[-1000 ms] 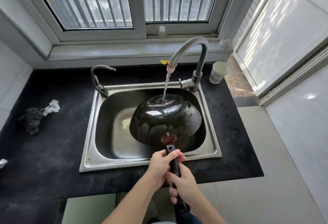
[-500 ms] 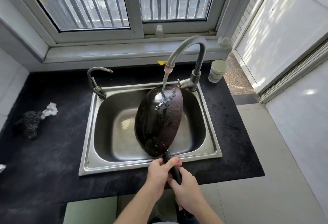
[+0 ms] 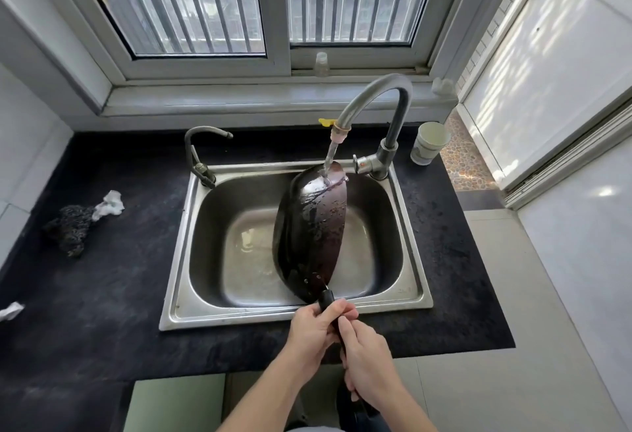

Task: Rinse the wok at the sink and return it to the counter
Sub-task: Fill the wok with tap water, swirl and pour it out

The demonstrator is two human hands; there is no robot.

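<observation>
Both hands curl tight round the wok handle (image 3: pixel 326 299), left hand (image 3: pixel 313 325) nearer the pan, right hand (image 3: pixel 367 356) just behind. They hold the wok (image 3: pixel 314 226) tipped on edge over the steel sink (image 3: pixel 178 260), its far rim under the water stream (image 3: pixel 330 154) from the gooseneck faucet (image 3: pixel 376 93). The rinse looks half done; the return to the black counter (image 3: pixel 102 312) is still to come. The faucet base crowds the wok's far rim and a paper cup (image 3: pixel 429 142) stands beyond it, so the left stretch, short of the scouring pad (image 3: pixel 70 229), offers more room.
</observation>
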